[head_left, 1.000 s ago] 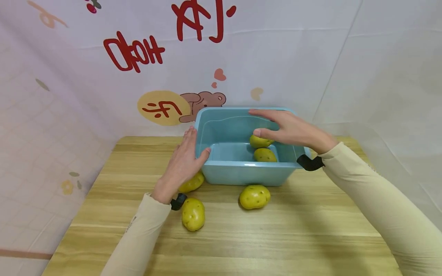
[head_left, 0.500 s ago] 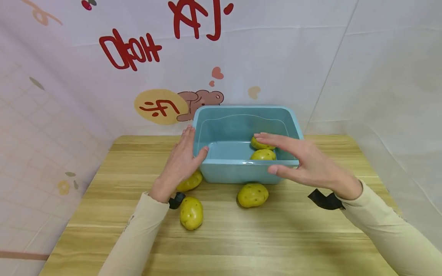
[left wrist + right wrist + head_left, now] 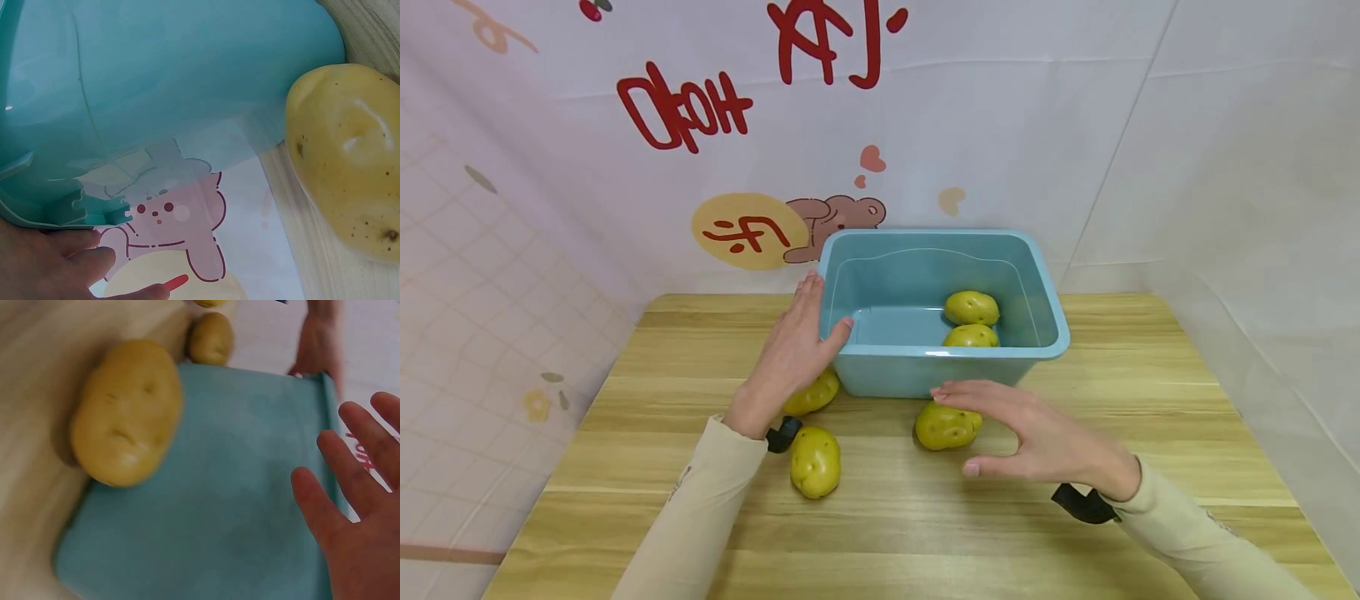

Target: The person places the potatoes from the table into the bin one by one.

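A light blue plastic tub stands at the back of the table, with two yellow potatoes inside, a rear one and a front one. My left hand rests on the tub's left rim, its fingers straight along the outside and the thumb over the edge. In front of the tub lies another potato. Just above and to the right of it, my right hand hovers with fingers spread and nothing held; in the right wrist view those fingers stand apart from the potato.
One potato lies by the tub's front left corner, partly behind my left wrist. Closer to me is another potato. Behind the wooden table hangs a white printed cloth.
My right hand has come out from over the tub, moving toward me and down to the potato in front. The left hand stays on the rim.
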`<action>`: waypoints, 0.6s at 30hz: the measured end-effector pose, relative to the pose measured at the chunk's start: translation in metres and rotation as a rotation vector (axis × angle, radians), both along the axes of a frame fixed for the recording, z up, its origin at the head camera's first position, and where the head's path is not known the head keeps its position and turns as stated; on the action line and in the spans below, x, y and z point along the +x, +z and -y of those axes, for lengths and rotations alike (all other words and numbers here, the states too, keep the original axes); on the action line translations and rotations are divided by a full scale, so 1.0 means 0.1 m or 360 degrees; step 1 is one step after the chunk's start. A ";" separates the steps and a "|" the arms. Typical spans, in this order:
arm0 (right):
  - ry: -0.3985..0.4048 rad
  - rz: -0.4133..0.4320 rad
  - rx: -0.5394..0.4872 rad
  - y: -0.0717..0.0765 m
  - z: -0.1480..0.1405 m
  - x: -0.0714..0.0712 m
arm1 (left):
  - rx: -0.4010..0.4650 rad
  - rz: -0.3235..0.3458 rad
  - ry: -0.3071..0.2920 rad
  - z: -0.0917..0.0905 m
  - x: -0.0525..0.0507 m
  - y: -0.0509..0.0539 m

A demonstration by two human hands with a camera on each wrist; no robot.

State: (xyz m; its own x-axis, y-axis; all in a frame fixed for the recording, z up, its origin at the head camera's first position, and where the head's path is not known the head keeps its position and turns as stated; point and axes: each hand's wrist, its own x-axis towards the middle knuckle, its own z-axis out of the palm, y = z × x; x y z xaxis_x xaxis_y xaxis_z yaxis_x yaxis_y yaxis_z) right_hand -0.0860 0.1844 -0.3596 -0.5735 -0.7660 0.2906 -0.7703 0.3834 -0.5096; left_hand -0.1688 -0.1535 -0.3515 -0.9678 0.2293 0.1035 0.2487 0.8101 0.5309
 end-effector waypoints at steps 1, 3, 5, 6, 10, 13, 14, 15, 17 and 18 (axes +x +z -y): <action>0.0000 0.0000 0.0014 -0.05 0.01 0.00 | -0.0002 0.0000 -0.0001 0.00 0.00 0.00; 0.0007 -0.0011 0.0045 -0.16 0.02 -0.01 | -0.0002 -0.0003 -0.0004 0.00 -0.01 0.00; 0.0009 0.0008 0.0080 -0.24 0.03 -0.01 | 0.0000 -0.0008 -0.0007 0.00 -0.01 0.00; 0.0007 0.0024 0.0101 -0.28 0.04 -0.02 | -0.0001 -0.0013 -0.0008 0.00 -0.01 0.00; -0.0044 0.0102 0.0162 -0.42 0.05 -0.07 | 0.0009 -0.0021 -0.0008 0.00 -0.01 0.00; -0.0081 0.0132 0.0183 -0.51 0.06 -0.11 | 0.0014 -0.0022 -0.0006 0.00 -0.01 0.00; -0.0084 0.0132 0.0184 -0.54 0.07 -0.13 | 0.0013 -0.0023 -0.0004 0.00 -0.01 0.00; -0.0089 0.0130 0.0191 -0.56 0.07 -0.14 | 0.0010 -0.0021 -0.0004 0.00 -0.01 0.00; -0.0091 0.0114 0.0208 -0.60 0.08 -0.17 | 0.0013 -0.0019 -0.0002 0.00 0.00 0.00; -0.0090 0.0111 0.0216 -0.62 0.08 -0.18 | 0.0015 -0.0018 0.0000 0.00 0.00 0.00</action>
